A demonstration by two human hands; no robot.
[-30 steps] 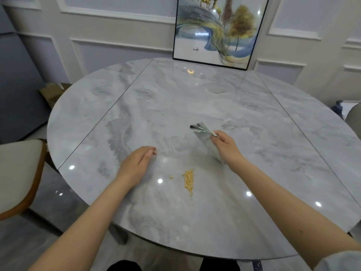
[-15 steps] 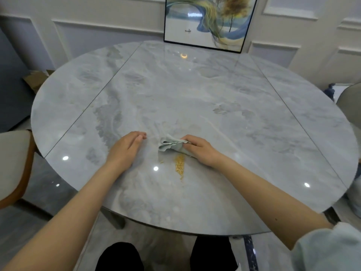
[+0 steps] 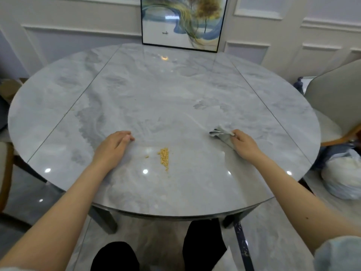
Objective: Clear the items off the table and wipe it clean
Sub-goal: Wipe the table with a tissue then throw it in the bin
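**tabletop_tom:** Round grey marble-look table [image 3: 175, 90] is what's getting cleaned, and it's nearly bare. Only thing lying loose on it is a narrow pile of yellowish crumbs [image 3: 164, 157] near the front edge, roughly centred, with a few stray bits just to its left.

**wipe_it_wendy:** What are the hands doing?

**tabletop_tom:** Right hand [image 3: 244, 144] has its fingers curled round a crumpled pale grey-green cloth [image 3: 221, 133], pressed down on the surface toward the right side, well apart from the crumbs. Left hand [image 3: 113, 146] lies flat on the table, fingers straight and together, gripping nothing, just left of the crumb pile without touching it.

**wipe_it_wendy:** Any containers? Bins, bowls?

**tabletop_tom:** Nothing like that on the table. On the floor past the right edge there's a white plastic bag [image 3: 341, 177], bulging and bunched at the top. Can't tell what's in it.

**wipe_it_wendy:** Anything else around?

**tabletop_tom:** A black-framed painting with a golden tree [image 3: 183, 22] leans on the panelled wall at the far edge. A cream upholstered chair with a wooden frame [image 3: 336, 102] sits beyond the right edge, and part of another one [image 3: 5, 173] shows at the left. The person's dark trouser legs show under the front edge.
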